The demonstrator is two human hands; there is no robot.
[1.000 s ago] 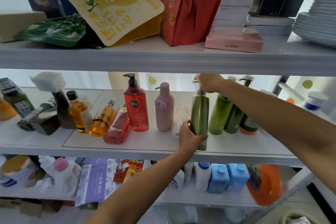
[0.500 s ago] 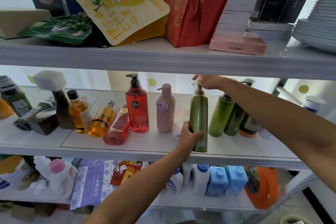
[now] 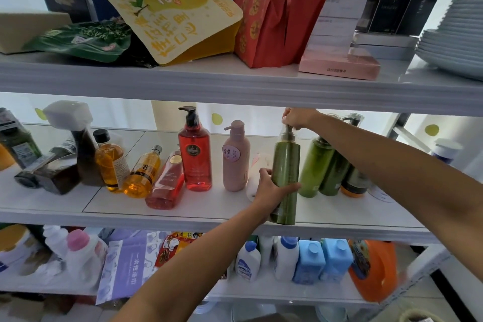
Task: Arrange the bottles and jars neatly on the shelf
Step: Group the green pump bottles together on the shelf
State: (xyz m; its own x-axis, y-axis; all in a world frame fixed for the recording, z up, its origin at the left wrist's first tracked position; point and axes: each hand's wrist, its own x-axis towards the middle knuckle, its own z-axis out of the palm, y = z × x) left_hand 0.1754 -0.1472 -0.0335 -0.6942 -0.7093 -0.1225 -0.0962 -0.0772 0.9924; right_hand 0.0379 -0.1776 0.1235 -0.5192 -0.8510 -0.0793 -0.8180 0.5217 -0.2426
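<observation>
We work at the middle shelf (image 3: 183,217), whose front edge runs just under our left hand (image 3: 271,191). The olive green pump bottle (image 3: 286,165) is upright at this edge, in front of the row. Our left hand wraps its lower body from the left side, and our right hand (image 3: 296,119) pinches the pump head from above. To do this step well, we think the bottle should go back, kept vertical, into the gap between the pink bottle (image 3: 236,159), left of the left hand, and the light green bottles (image 3: 315,165), just right of it. It is tall and narrow, so it may tip. A white object (image 3: 258,165) lies behind the left hand; we cannot tell what it is, and it may block the gap. The pump nozzle is covered by the right hand, and we cannot tell if the base touches the shelf.
</observation>
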